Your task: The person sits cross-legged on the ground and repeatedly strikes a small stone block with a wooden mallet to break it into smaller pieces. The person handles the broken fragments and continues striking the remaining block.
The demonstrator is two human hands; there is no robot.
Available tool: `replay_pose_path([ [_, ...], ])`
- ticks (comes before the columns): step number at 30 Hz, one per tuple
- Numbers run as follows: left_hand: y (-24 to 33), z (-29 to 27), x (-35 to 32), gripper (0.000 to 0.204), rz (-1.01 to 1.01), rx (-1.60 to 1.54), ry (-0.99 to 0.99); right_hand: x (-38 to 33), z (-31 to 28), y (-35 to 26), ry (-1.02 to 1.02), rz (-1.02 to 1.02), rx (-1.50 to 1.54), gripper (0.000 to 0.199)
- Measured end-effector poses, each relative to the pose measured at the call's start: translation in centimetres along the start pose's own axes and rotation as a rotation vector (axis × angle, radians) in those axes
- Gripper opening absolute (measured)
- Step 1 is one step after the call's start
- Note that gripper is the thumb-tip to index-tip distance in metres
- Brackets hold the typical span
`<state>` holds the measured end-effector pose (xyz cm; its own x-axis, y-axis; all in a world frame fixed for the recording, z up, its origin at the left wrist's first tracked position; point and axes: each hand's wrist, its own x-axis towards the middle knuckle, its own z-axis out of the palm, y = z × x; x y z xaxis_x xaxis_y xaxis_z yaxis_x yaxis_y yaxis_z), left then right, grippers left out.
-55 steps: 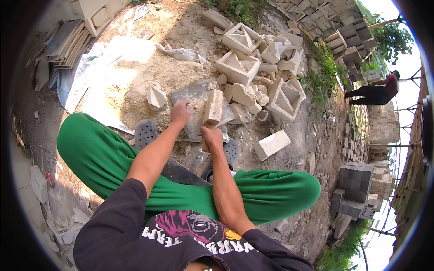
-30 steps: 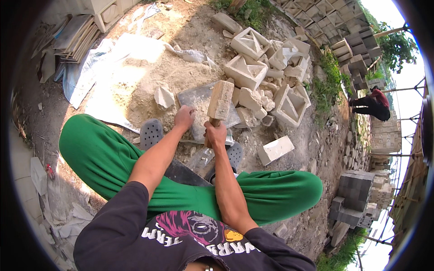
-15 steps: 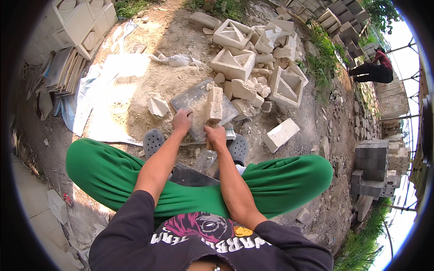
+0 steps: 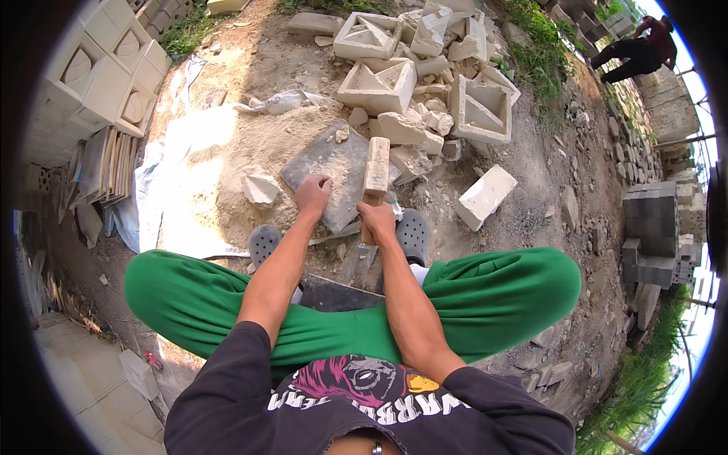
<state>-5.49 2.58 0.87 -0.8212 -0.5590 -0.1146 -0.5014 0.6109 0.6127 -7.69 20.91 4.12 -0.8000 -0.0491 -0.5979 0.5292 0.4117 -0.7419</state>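
Observation:
My right hand (image 4: 377, 218) is wrapped round the handle of a dusty wooden mallet (image 4: 377, 163). The pale, block-shaped head points away from me, over the right part of a dark flat slab (image 4: 303, 162). Closed at the slab's near left edge, my left hand (image 4: 312, 193) has curled fingers; whatever is inside them is hidden. Pale powder and small crumbs lie on the slab. A broken white chunk (image 4: 261, 189) rests on the ground left of it.
Beyond the slab are piled broken pale blocks (image 4: 377, 86) and rubble. A whitish block (image 4: 487, 197) lies to the right. White sheeting (image 4: 182, 174) spreads left, near stacked boards (image 4: 114, 168). Grey blocks (image 4: 650, 220) stand far right; another person (image 4: 641, 51) is at upper right.
The view has shifted and turned slightly. The mallet has moved a little to the right over the slab. Both hands keep their grip shape.

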Motion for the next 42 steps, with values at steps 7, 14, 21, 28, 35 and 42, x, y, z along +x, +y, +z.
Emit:
replay_pose_path([
  [7,-1.2,1.6,1.0,0.034,0.221,0.082,0.175,1.7,1.3,1.5,-0.011,0.060,-0.065,0.050],
  [14,0.6,1.1,0.8,0.023,0.288,0.071,0.092,2.2,2.6,2.5,0.050,0.013,0.028,0.035],
  [21,0.8,0.9,1.4,0.018,0.321,0.143,0.113,2.0,2.5,1.4,-0.019,0.111,0.063,0.048],
  [28,3.0,1.4,6.5,0.036,0.354,0.112,0.070,1.6,2.2,0.2,0.000,0.085,0.151,0.027],
  [35,5.5,2.3,13.3,0.044,0.475,0.279,-0.146,2.3,2.8,1.0,-0.036,0.161,0.063,0.050],
  [42,6.5,1.0,13.1,0.043,0.336,0.350,-0.247,3.3,4.6,2.3,0.027,0.154,0.039,0.057],
])
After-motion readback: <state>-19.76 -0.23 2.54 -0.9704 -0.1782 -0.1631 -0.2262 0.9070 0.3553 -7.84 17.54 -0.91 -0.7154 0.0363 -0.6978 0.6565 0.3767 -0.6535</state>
